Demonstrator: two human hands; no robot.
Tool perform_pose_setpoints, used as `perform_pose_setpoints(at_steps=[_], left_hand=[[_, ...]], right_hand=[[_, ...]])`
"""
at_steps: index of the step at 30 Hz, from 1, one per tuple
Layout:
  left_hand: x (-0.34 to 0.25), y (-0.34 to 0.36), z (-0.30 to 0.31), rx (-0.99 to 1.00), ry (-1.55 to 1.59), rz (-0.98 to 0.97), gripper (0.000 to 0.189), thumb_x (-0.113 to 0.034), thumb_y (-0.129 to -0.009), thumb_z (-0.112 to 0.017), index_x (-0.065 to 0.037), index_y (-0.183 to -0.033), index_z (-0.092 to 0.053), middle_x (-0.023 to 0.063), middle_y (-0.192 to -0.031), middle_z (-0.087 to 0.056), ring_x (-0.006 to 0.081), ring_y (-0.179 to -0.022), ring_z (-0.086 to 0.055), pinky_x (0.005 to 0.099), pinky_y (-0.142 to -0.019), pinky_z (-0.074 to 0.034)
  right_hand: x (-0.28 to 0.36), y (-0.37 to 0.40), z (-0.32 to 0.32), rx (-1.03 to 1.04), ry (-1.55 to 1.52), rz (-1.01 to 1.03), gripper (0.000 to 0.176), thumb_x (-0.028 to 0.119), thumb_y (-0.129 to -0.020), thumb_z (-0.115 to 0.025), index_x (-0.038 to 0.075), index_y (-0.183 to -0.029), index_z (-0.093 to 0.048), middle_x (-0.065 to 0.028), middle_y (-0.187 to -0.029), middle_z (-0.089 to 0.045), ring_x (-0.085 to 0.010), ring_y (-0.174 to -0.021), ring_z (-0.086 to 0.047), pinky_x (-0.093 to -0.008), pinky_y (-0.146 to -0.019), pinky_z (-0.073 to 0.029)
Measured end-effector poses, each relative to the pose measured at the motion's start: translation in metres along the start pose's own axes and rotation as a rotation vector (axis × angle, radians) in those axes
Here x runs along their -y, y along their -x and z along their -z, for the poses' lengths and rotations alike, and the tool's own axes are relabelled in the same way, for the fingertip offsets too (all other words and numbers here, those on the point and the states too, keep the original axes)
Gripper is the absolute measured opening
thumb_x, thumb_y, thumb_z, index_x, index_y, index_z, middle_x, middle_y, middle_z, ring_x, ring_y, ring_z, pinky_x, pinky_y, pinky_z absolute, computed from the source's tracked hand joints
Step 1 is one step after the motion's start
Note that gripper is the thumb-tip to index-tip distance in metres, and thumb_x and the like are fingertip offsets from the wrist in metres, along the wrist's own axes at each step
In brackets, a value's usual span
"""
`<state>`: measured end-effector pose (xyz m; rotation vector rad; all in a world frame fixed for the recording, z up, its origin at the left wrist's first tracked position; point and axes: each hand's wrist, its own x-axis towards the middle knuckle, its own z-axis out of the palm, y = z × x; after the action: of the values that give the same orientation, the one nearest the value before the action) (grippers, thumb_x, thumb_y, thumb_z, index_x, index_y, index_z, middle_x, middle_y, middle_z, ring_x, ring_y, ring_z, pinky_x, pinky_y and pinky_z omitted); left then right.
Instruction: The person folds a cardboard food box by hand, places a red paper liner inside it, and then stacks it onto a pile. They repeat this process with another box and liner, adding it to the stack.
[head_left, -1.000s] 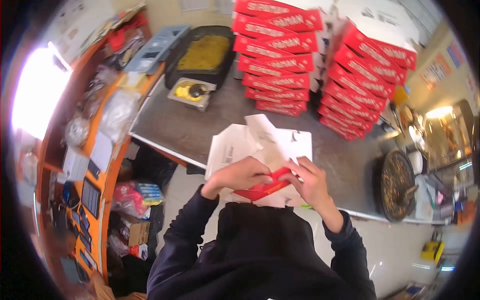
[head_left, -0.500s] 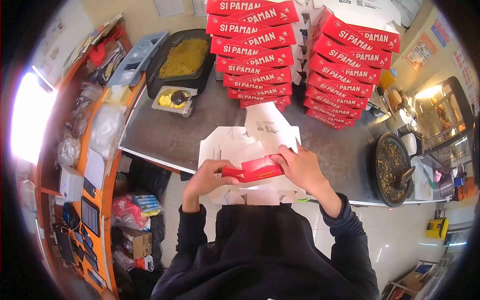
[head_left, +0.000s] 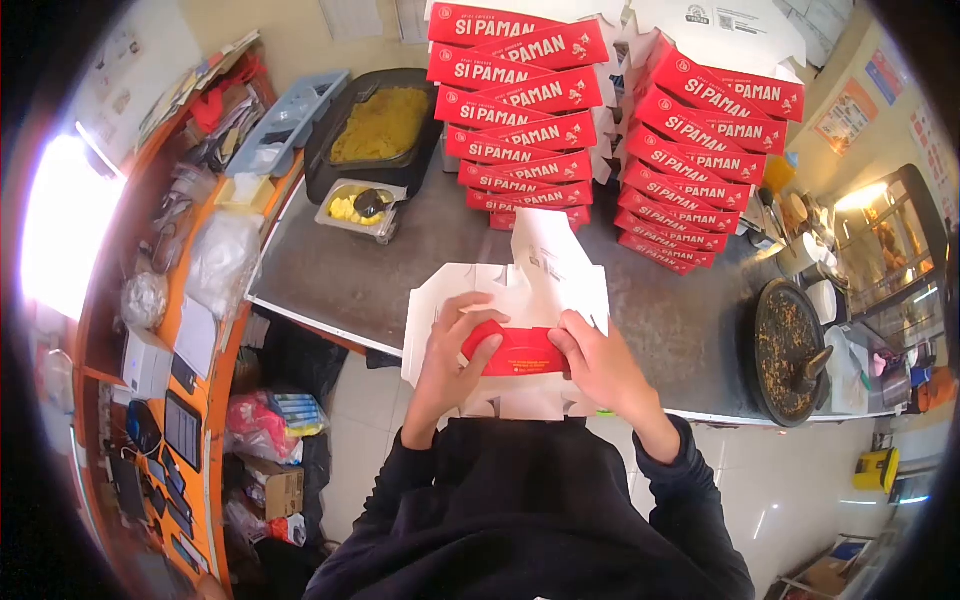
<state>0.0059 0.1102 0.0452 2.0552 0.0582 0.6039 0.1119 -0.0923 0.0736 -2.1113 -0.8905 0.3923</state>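
A partly folded cardboard food box (head_left: 530,400), white inside with a red printed panel, lies at the table's front edge close to my body. My left hand (head_left: 452,352) grips the left end of the red panel (head_left: 525,350), thumb in front and fingers over its top. At the panel's right end, my right hand (head_left: 608,368) pinches the card between thumb and fingers. A white flap (head_left: 553,250) stands up behind the panel, leaning right. The fingertips behind the card are partly hidden.
Two tall stacks of red boxes, a left stack (head_left: 520,130) and a right stack (head_left: 690,160), stand at the back. A yellow-filled tray (head_left: 380,125) and a small tub (head_left: 362,207) sit at left. A stone mortar (head_left: 785,350) is at right.
My left hand has moved right and turned more upright, its fingers now over the panel. The red panel's left side has folded in, and its front faces me more squarely.
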Motion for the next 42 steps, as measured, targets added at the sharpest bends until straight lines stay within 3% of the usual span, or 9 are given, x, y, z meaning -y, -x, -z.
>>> perform_pose_setpoints(at_steps=[6,7,11,14,18,23,30,38,42], left_hand=[[-0.041,-0.012,-0.005,0.308,-0.04,-0.14,0.041,-0.008,-0.09,-0.061,-0.009,-0.131,-0.058,0.0115,-0.133,-0.054,0.0306,-0.114,-0.051,0.0425,-0.102,-0.035],[-0.052,-0.017,-0.002,0.341,0.015,-0.088,0.047,-0.027,-0.096,-0.059,-0.007,-0.138,-0.052,0.016,-0.142,-0.047,0.0342,-0.12,-0.047,0.0463,-0.102,-0.032],[-0.071,-0.019,-0.031,0.183,0.176,-0.513,0.075,-0.066,-0.092,-0.053,-0.011,-0.142,-0.048,0.0292,-0.154,-0.027,0.0423,-0.133,-0.039,0.0524,-0.104,-0.029],[-0.075,-0.022,-0.076,-0.214,0.208,-0.994,0.067,-0.06,-0.088,-0.067,-0.019,-0.139,-0.054,0.0313,-0.158,-0.02,0.0496,-0.145,-0.024,0.0604,-0.11,-0.026],[-0.043,-0.011,-0.076,-0.075,0.12,-0.702,0.063,-0.041,-0.083,-0.079,-0.017,-0.136,-0.056,0.0291,-0.158,-0.021,0.0508,-0.146,-0.022,0.0615,-0.115,-0.024],[0.042,0.014,-0.061,0.154,-0.419,-0.127,0.06,-0.03,-0.085,-0.074,-0.012,-0.138,-0.052,0.0254,-0.16,-0.02,0.0499,-0.147,-0.018,0.0591,-0.118,-0.019],[0.178,0.08,-0.02,-0.085,-0.666,0.675,0.087,-0.04,-0.081,-0.077,-0.007,-0.148,-0.032,0.0317,-0.154,-0.022,0.0503,-0.146,-0.012,0.0692,-0.109,-0.021],[0.19,0.084,-0.023,-0.177,-0.631,0.623,0.096,-0.027,-0.071,-0.086,0.0,-0.145,-0.03,0.0271,-0.139,-0.036,0.0472,-0.129,-0.032,0.0568,-0.104,-0.035],[0.172,0.073,-0.025,-0.195,-0.647,0.768,0.093,-0.025,-0.072,-0.085,0.002,-0.144,-0.033,0.0246,-0.134,-0.04,0.0469,-0.124,-0.036,0.0552,-0.103,-0.037]], right_hand=[[0.023,0.019,0.017,-0.17,0.008,0.23,0.012,0.018,-0.098,-0.061,0.01,-0.106,-0.056,-0.0228,-0.115,-0.054,-0.0476,-0.078,-0.064,-0.0507,-0.065,-0.052],[0.02,0.022,0.02,-0.182,-0.026,0.152,0.02,0.021,-0.094,-0.068,0.01,-0.106,-0.057,-0.0187,-0.114,-0.056,-0.0422,-0.077,-0.063,-0.0464,-0.067,-0.051],[0.028,0.021,0.04,-0.589,0.155,0.287,0.031,0.021,-0.085,-0.075,0.007,-0.107,-0.058,-0.0145,-0.106,-0.059,-0.0303,-0.085,-0.057,-0.0383,-0.081,-0.048],[0.037,0.012,0.072,-0.949,0.097,0.182,0.027,0.009,-0.087,-0.066,0.004,-0.113,-0.059,-0.012,-0.102,-0.062,-0.0264,-0.096,-0.06,-0.0375,-0.089,-0.049],[0.02,-0.015,0.196,-1.178,-0.073,0.332,0.036,-0.001,-0.087,-0.06,0.002,-0.122,-0.067,-0.015,-0.116,-0.069,-0.0221,-0.113,-0.064,-0.0357,-0.093,-0.052],[0.028,-0.092,0.355,-1.33,0.439,0.402,0.032,0.006,-0.083,-0.065,0.01,-0.113,-0.075,-0.016,-0.109,-0.074,-0.0257,-0.095,-0.073,-0.0333,-0.087,-0.054],[-0.001,-0.214,0.422,-1.163,0.749,0.297,0.028,0.007,-0.08,-0.062,0.006,-0.105,-0.076,-0.0231,-0.103,-0.071,-0.0372,-0.095,-0.07,-0.0417,-0.087,-0.055],[-0.017,-0.24,0.411,-0.732,1.081,-0.128,0.026,0.016,-0.084,-0.064,0.005,-0.105,-0.074,-0.025,-0.094,-0.071,-0.0413,-0.09,-0.069,-0.0454,-0.083,-0.057],[0.031,-0.172,0.367,-1.02,0.627,0.344,0.019,0.012,-0.093,-0.058,0.002,-0.103,-0.071,-0.0168,-0.103,-0.072,-0.0321,-0.093,-0.071,-0.0407,-0.081,-0.056]])
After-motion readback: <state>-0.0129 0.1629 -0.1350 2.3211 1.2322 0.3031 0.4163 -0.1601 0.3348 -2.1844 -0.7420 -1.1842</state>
